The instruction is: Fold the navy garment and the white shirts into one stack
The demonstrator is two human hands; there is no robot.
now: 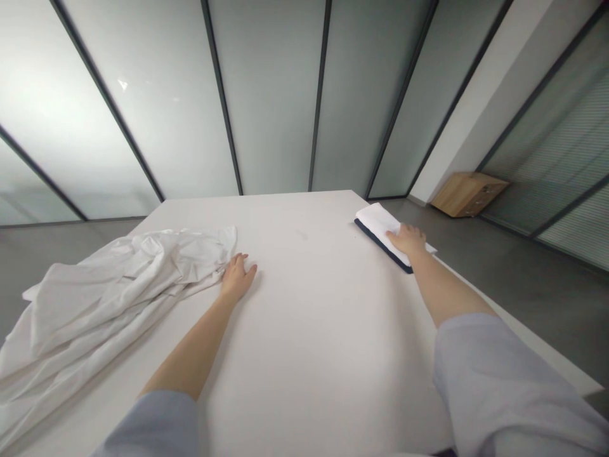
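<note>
At 2 o'clock on the table (304, 355), the person's right hand (408, 240) lies over a folded white cloth (378, 219) atop a dark layer (383, 246); I can't tell whether it grips. At 10 o'clock, the left hand (236, 279), thumb spread, empty, touches a rumpled white sheet (118, 285).

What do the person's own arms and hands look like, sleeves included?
The left sleeve and right sleeve are pale grey-blue, plain and loose, stopping well short of the hands. The left hand and right hand are bare: no gloves, watch or bracelet shows. Fingernail detail is too small to tell.
</note>
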